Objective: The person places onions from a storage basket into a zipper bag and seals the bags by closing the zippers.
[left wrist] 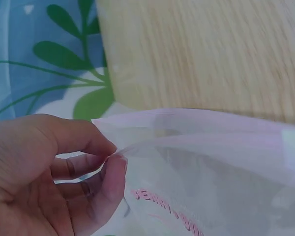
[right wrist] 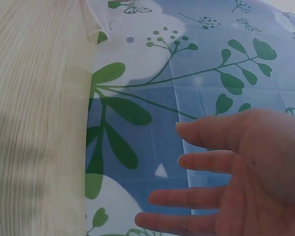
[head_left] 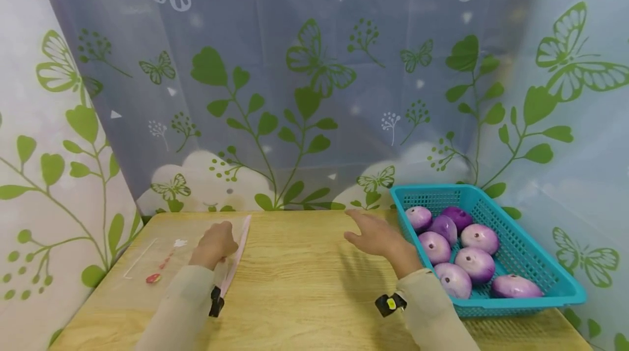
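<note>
A clear plastic bag (head_left: 140,263) with a pink edge strip and red print lies flat on the left of the table. The left hand (head_left: 215,244) is over its pink edge; in the left wrist view, the left hand (left wrist: 69,172) pinches the bag's edge (left wrist: 201,123) near one corner between thumb and fingertips. Held in the air left of the basket, the right hand (head_left: 375,239) has its fingers spread and holds nothing. The right wrist view shows the right hand (right wrist: 226,177) with extended fingers in front of the backdrop.
At the right stands a turquoise basket (head_left: 535,263) with several purple-and-white round vegetables (head_left: 474,265) in it. The wooden table (head_left: 295,274) ends at a printed backdrop (head_left: 373,138), with more printed sheet along both sides.
</note>
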The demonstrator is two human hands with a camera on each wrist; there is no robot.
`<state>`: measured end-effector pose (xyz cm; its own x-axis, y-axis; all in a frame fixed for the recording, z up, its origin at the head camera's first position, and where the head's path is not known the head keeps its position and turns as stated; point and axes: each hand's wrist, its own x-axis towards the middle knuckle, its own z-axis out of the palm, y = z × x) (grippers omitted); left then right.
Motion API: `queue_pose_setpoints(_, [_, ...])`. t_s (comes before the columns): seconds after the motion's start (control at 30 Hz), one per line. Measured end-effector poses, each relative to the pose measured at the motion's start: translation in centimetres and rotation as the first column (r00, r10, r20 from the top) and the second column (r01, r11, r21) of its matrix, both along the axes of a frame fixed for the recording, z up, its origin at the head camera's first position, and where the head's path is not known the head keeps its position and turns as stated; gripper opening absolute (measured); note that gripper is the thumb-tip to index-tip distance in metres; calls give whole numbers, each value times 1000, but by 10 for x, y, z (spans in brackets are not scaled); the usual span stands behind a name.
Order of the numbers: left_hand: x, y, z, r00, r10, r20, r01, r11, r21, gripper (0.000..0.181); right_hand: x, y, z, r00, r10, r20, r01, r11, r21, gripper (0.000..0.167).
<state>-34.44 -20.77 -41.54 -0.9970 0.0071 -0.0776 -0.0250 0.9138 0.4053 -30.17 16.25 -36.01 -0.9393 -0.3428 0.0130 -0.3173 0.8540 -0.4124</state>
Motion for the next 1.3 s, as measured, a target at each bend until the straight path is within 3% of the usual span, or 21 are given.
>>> queue_pose_setpoints(0.1, [0,6,6,1000,12,-12,-12,1000,0,6,-2,-3,0,1000,17,11,-17,1000,-25,58])
queue_pose_setpoints(0.23, [5,15,14,1000,0,-17,1,999,35,25,-4,-7,-2,998,54,15,-54,997,-54,55])
queue_pose_setpoints(0.4, [10,24,21,996,-41,-73,45,997,63,39,-8,-14,-5,996,87,16,-86,993,-77,50])
queue_pose_setpoints(0.7, [20,54,39,990,-85,-112,102,982,156,13,-11,-34,-11,992,117,45,-110,985,-133,49])
queue_pose_setpoints(0.93, [26,73,47,982,-116,-147,142,972,188,10,-11,-53,-12,991,136,-5,-135,979,-154,39])
queue_pose_setpoints(1.17, [32,86,50,978,-150,-147,186,943,276,8,-11,-71,-17,992,115,-56,-124,970,-207,33])
queue_pose_setpoints(1.3, [35,94,50,980,-164,-113,195,908,370,7,-10,-80,-18,992,90,-83,-106,971,-213,35])
